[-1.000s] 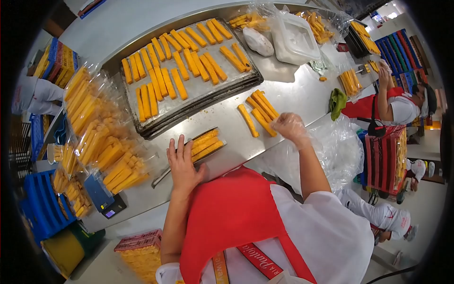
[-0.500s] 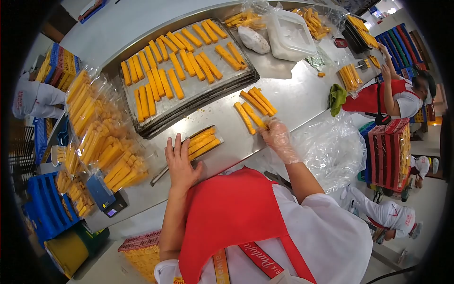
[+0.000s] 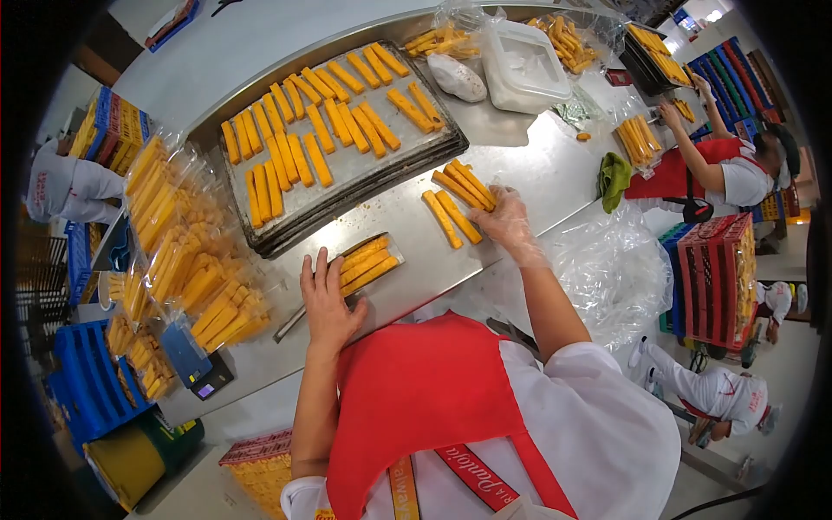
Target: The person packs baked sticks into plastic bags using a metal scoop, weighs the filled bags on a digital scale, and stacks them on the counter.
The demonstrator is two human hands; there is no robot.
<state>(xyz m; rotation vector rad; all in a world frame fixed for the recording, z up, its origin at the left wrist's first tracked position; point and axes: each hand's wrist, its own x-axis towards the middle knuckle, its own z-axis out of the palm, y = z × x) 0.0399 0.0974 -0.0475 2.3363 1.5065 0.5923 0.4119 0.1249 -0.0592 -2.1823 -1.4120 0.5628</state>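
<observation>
My bare left hand, its fingers apart, rests at the left side of a small metal holder with several yellow sticks in it. My right hand, in a clear plastic glove, touches the near ends of a small group of yellow sticks on the steel table. Its fingers are bent around those ends. Two more sticks lie side by side just left of that hand. Behind them, a stack of dark-edged baking trays bears rows of yellow sticks.
Filled clear bags and a blue device stand at the left. Beyond the trays are a white tub and a wrapped white lump. Loose plastic hangs at the right, near a green cloth. A co-worker reaches over the table.
My right hand drew the table sticks nearer and left, setting two apart, then moved up to the other group. My left hand stayed by the holder. The co-worker's arms moved.
</observation>
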